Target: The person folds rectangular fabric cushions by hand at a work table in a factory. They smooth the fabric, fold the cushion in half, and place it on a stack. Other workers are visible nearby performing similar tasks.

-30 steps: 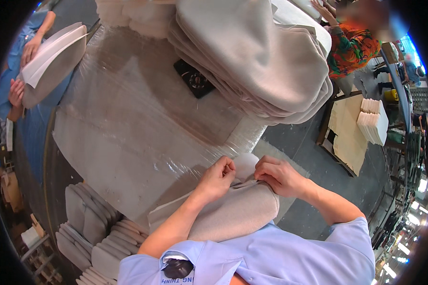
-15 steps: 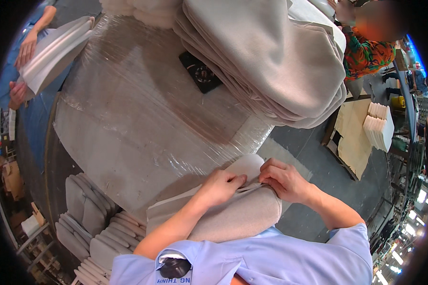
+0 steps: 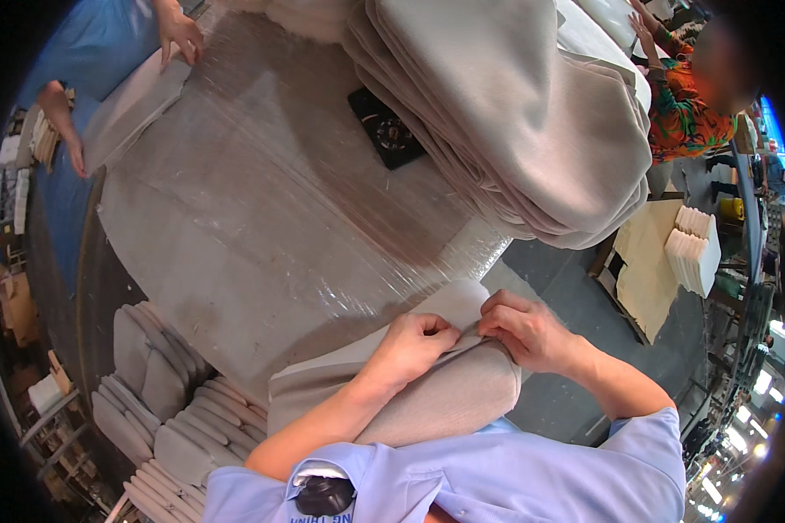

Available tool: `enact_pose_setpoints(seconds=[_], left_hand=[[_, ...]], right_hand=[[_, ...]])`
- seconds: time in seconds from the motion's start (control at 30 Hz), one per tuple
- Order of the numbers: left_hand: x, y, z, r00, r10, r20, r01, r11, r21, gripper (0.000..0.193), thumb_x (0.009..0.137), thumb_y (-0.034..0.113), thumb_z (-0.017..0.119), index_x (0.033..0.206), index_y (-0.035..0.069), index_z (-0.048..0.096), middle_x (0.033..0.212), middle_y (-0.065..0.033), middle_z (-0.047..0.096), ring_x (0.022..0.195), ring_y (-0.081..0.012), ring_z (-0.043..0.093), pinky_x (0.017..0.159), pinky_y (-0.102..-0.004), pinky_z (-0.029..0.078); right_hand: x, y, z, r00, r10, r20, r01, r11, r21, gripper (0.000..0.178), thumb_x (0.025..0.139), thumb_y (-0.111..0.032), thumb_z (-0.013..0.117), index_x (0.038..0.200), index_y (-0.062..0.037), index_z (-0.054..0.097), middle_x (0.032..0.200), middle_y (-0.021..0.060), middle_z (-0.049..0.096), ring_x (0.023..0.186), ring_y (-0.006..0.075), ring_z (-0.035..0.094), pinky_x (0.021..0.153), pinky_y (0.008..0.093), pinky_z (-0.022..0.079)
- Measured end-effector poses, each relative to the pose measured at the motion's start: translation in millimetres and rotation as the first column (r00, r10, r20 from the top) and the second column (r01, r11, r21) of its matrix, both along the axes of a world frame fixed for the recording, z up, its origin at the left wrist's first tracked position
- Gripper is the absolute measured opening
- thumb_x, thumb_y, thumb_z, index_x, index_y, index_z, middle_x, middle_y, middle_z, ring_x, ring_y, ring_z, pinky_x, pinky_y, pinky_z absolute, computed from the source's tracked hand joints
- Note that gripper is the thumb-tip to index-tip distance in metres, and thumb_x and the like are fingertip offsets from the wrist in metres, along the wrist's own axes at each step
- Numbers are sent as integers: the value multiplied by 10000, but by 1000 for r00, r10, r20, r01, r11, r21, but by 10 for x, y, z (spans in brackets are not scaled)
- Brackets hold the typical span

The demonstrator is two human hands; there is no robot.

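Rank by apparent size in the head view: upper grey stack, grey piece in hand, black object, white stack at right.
Upper grey stack
Grey piece
Black object and white stack: too alike to rank

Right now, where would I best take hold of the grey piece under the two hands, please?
I'd take the grey piece by its left end, coming from the left: that end is exposed beyond the left forearm, while the left hand and right hand are at its upper edge, farther right. Its rim looks thin, so a pinch should do.
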State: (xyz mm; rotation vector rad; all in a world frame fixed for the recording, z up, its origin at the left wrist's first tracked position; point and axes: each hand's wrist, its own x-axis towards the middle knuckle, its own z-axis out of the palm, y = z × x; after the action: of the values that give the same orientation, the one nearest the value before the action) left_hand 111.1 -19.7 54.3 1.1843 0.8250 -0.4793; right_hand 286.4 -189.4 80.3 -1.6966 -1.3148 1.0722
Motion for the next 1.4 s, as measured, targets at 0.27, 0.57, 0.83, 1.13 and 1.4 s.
enact_pose_setpoints(seconds=[0.27,0.57,0.83,1.13,1.4], left_hand=[[-7,-149,-112,986,48,158,-100,935,339,184,902,150,716,960,-15,773,916,-173,746,817,-251,711,755,-368,543],[1,-314,-125,919,61,390,-289,776,561,59,915,61,724,912,5,708,898,-146,660,824,-323,669,728,-408,528],[-22,-364,-165,881,-35,472,-314,703,638,47,897,45,740,909,21,701,878,-140,627,801,-345,634,703,-436,503],[-27,-355,-179,878,-40,477,-322,689,650,47,886,28,744,915,17,709,877,-138,637,794,-338,643,694,-426,511],[23,-307,-185,874,-64,481,-312,684,659,49,891,15,724,937,22,708,889,-143,635,777,-339,643,682,-427,515]], right_hand=[[44,48,2,1000,17,15,-17,999,-34,117,930,1,726,1026,-41,672,1090,122,645,978,346,685,814,434,568],[346,333,-90,963,-1,-270,-123,890,-440,180,1015,-54,623,1161,-36,726,1061,120,748,938,254,713,800,369,555],[457,705,-336,874,389,-292,-486,714,-504,281,1048,-190,570,1251,-82,732,1058,98,765,982,235,705,851,387,545],[624,801,-337,865,205,-459,-452,714,-535,268,1046,-247,605,1206,-83,743,945,24,696,865,158,607,772,351,489],[532,741,-472,838,288,-464,-509,719,-474,194,998,-211,682,1056,-29,717,934,75,709,900,200,634,786,382,499]])
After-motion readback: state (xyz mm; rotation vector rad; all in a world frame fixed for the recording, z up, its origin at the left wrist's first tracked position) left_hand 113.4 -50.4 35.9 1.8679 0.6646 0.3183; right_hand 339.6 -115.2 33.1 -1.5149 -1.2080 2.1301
